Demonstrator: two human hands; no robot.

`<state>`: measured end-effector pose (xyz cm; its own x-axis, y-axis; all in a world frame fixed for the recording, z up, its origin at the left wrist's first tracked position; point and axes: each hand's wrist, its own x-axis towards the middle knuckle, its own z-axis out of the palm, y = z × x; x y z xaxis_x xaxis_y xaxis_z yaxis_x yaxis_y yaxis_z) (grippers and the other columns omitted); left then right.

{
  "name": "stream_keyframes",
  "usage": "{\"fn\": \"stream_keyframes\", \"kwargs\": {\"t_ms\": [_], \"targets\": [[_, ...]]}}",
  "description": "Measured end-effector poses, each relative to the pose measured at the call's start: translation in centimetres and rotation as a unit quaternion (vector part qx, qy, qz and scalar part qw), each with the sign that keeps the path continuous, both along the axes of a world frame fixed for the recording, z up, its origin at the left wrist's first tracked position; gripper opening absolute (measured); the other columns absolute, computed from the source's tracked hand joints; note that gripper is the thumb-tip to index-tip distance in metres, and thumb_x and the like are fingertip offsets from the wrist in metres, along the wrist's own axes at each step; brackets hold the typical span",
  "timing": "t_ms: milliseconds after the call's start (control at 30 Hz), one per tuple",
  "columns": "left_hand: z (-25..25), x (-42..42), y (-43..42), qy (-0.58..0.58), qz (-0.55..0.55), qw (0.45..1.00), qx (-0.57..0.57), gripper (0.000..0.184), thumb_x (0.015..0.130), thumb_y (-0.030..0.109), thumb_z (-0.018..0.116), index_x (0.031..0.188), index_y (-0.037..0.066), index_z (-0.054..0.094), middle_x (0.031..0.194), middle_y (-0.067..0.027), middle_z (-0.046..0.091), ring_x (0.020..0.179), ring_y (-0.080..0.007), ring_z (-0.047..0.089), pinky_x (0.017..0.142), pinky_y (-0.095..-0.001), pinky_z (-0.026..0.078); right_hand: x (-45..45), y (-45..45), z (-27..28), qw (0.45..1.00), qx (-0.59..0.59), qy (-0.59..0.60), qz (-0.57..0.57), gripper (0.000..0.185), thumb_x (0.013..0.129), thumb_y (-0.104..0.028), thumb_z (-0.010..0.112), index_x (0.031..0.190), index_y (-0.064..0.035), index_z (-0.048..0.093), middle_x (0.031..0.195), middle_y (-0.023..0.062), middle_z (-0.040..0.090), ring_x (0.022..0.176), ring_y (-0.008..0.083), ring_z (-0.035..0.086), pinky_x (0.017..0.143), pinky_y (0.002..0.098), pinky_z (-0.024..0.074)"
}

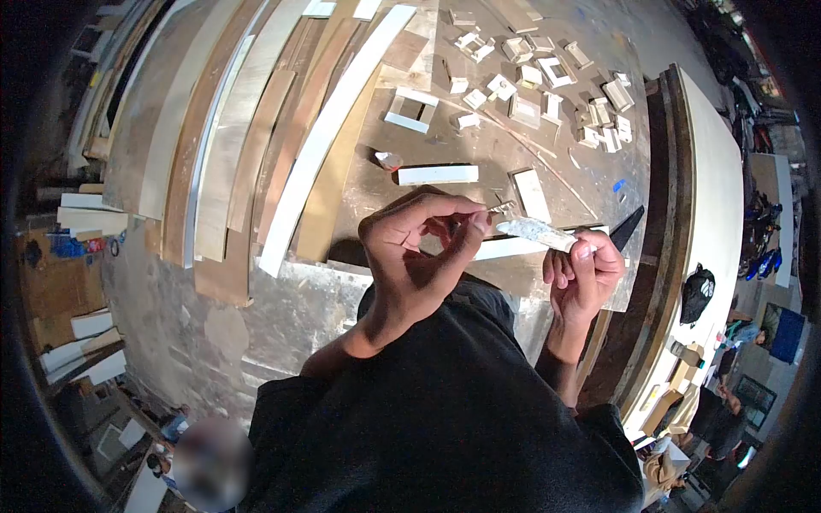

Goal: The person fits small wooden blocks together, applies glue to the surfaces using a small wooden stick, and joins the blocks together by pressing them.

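My left hand [428,248] is raised over the work surface, thumb and forefinger pinching a small pale wooden piece [503,208]. In my right hand [588,269] is a flat whitish stick [537,232] with a smeared, blotchy surface, its tip close to the small piece. Whether the two touch I cannot tell. Below the hands lies a white strip [492,250], partly hidden. Just beyond them are a white block [438,174] and a pale wooden block [531,196].
Long boards [329,128] lie side by side on the left. Several small wooden assemblies [524,111] are scattered at the far right. A dark triangular object [629,224] lies beside my right hand. Another bench [710,171] runs along the right, with a black bag-like item [698,295].
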<state>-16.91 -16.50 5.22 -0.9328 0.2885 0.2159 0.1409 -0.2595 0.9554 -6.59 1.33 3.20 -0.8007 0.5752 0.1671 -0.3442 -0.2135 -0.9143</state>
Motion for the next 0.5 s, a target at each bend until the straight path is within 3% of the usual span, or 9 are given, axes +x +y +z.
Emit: {"fn": "stream_keyframes", "kwargs": {"t_ms": [133, 200, 500], "targets": [[0.8, 0.3, -0.1, -0.002, -0.004, 1.000, -0.015, 0.011, 0.084, 0.000, 0.071, 0.095, -0.004, 0.070, 0.086, -0.0086, 0.071, 0.074, -0.0080, 0.066, 0.061, -0.0199, 0.051, -0.1, 0.0, 0.1, 1.000, 0.000, 0.006, 0.001, 0.018, 0.097, -0.016, 0.062, 0.101, 0.0022, 0.063, 0.054, -0.0028, 0.043, 0.041, 0.0066, 0.040, 0.040, 0.0251, 0.0380], [1.2, 0.5, 0.0, -0.012, -0.001, 1.000, -0.013, 0.010, 0.085, -0.008, 0.069, 0.094, -0.006, 0.068, 0.085, -0.0058, 0.067, 0.072, -0.0048, 0.059, 0.063, -0.0190, 0.045, -0.1, -0.1, 0.1, 1.000, 0.006, 0.017, 0.005, 0.018, 0.097, -0.016, 0.062, 0.102, 0.0014, 0.063, 0.054, -0.0026, 0.043, 0.041, 0.0065, 0.040, 0.041, 0.0250, 0.0378], [1.2, 1.1, 0.4, -0.027, 0.011, 1.000, 0.001, 0.008, 0.086, -0.005, 0.070, 0.094, -0.005, 0.069, 0.084, -0.0051, 0.067, 0.073, -0.0050, 0.059, 0.065, -0.0192, 0.046, 0.9, -0.5, -0.7, 0.998, 0.039, 0.031, -0.046, 0.015, 0.094, -0.008, 0.064, 0.102, 0.0041, 0.065, 0.059, 0.0043, 0.054, 0.043, 0.0079, 0.043, 0.042, 0.0286, 0.0438]]}}
